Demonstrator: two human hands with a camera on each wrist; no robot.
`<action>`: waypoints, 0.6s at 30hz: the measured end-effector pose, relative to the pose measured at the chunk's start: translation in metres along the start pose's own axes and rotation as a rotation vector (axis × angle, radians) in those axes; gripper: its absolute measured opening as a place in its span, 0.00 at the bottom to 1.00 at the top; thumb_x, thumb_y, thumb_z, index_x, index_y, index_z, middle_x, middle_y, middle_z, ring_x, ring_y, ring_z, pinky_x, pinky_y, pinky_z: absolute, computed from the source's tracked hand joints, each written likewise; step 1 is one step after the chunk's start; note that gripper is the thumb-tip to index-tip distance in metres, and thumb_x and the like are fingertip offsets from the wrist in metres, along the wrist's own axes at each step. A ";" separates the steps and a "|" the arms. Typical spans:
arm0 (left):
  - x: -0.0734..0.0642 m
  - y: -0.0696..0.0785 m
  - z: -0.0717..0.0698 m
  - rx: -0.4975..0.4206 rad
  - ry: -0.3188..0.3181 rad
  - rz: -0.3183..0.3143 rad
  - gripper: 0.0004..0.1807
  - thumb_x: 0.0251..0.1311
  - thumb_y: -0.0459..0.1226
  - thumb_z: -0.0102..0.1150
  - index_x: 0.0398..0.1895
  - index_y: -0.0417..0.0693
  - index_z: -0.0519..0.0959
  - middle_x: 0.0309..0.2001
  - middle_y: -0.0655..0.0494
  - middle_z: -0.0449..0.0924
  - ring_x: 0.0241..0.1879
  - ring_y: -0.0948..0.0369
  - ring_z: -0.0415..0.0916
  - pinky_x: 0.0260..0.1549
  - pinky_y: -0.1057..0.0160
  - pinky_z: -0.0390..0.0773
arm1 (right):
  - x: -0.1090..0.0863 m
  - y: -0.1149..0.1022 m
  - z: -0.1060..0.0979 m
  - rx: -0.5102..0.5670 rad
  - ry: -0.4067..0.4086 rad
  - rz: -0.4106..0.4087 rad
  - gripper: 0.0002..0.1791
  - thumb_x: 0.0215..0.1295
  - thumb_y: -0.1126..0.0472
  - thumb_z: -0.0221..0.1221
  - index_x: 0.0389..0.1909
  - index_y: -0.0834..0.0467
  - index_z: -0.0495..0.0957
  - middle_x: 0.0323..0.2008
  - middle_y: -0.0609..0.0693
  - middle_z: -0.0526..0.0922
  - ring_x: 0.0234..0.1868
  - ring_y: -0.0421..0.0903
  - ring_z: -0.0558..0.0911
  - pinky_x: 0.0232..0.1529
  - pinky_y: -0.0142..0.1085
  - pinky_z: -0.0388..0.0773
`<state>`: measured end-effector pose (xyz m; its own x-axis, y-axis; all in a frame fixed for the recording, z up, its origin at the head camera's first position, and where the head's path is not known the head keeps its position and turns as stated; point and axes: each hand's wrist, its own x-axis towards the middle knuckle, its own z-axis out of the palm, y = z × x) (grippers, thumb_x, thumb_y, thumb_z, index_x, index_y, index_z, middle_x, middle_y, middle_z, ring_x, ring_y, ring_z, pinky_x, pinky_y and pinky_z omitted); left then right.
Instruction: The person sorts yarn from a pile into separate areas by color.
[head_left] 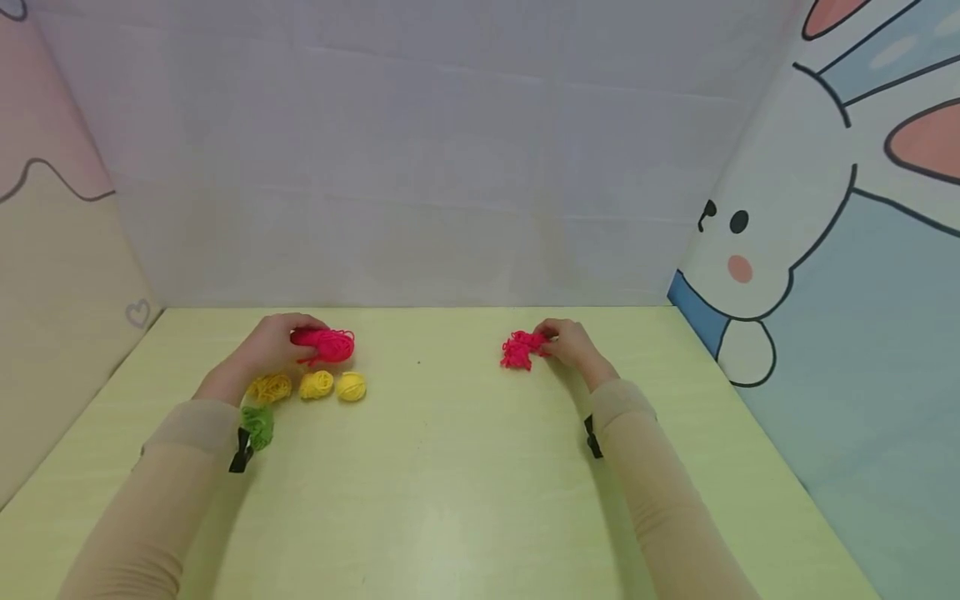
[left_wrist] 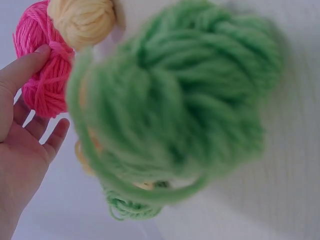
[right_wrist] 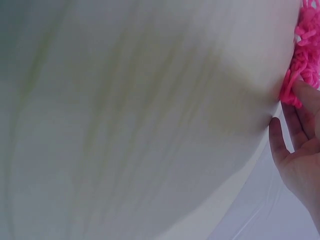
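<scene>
At the far left of the table, my left hand (head_left: 276, 343) grips a bright pink ball of yarn (head_left: 332, 345), thumb across its near side in the left wrist view. Farther right, my right hand (head_left: 573, 345) pinches the edge of a loose, tangled bunch of pink yarn (head_left: 517, 350). Three yellow yarn balls (head_left: 351, 387) sit in a row just in front of the left hand. Green yarn (head_left: 258, 427) lies beside the left wrist, partly hidden by it; it looms large as a green bundle (left_wrist: 185, 90) in the left wrist view.
The pale wooden table (head_left: 442, 467) runs back to a white sheet wall (head_left: 420, 167). A printed side panel with a cartoon rabbit (head_left: 772, 250) borders the right, and a pink and cream panel (head_left: 60, 275) the left.
</scene>
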<state>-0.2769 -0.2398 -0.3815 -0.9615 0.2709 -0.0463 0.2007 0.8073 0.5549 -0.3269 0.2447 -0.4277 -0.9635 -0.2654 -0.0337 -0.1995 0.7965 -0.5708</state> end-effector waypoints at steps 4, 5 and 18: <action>0.002 0.005 -0.002 0.004 0.035 0.039 0.18 0.57 0.30 0.61 0.52 0.40 0.76 0.48 0.41 0.77 0.43 0.49 0.73 0.43 0.53 0.79 | 0.001 0.002 0.000 -0.008 0.005 -0.008 0.10 0.61 0.69 0.58 0.44 0.60 0.79 0.47 0.59 0.82 0.53 0.55 0.77 0.56 0.46 0.72; 0.002 0.006 -0.002 0.006 0.044 0.043 0.18 0.57 0.30 0.62 0.52 0.40 0.77 0.47 0.41 0.77 0.42 0.49 0.73 0.43 0.53 0.79 | 0.002 0.002 0.000 -0.011 0.006 -0.012 0.10 0.61 0.69 0.58 0.44 0.60 0.79 0.47 0.59 0.82 0.53 0.55 0.77 0.56 0.46 0.72; -0.003 0.035 -0.010 0.017 0.115 0.066 0.19 0.56 0.31 0.63 0.53 0.39 0.76 0.49 0.40 0.76 0.45 0.47 0.73 0.46 0.47 0.77 | -0.001 -0.001 -0.001 -0.026 -0.014 0.000 0.12 0.62 0.68 0.58 0.46 0.60 0.78 0.50 0.60 0.81 0.55 0.57 0.75 0.58 0.47 0.70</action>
<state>-0.2689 -0.2173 -0.3540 -0.9612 0.2621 0.0861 0.2661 0.7987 0.5397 -0.3256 0.2449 -0.4265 -0.9609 -0.2731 -0.0454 -0.2042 0.8100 -0.5497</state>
